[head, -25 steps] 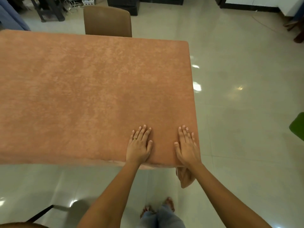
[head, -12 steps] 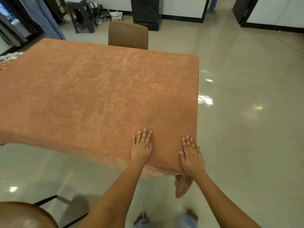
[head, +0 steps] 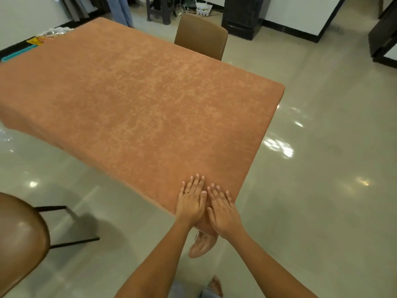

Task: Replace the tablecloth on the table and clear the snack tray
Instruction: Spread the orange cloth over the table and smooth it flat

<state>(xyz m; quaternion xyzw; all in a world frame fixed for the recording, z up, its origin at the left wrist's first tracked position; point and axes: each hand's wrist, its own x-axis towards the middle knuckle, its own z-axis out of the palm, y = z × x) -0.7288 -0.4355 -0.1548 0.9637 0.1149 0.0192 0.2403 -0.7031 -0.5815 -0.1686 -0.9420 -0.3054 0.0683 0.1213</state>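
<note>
A rust-orange tablecloth (head: 137, 97) covers the whole table top and hangs over its edges. My left hand (head: 190, 201) lies flat on the cloth at the near right corner, fingers straight, a ring on one finger. My right hand (head: 222, 208) lies flat right beside it, fingers straight, the two hands almost touching. A fold of the cloth hangs down below the corner (head: 202, 244). Snack packets (head: 50, 34) on a teal tray (head: 18, 53) show just past the table's far left edge.
One brown chair (head: 202, 35) stands at the table's far side. Another brown chair (head: 19, 239) is at the near left. Glossy tiled floor (head: 322, 190) surrounds the table. Dark furniture and cables sit along the far wall.
My view has swung to the left and the tray has come into sight. My hands have slid together on the cloth at the corner.
</note>
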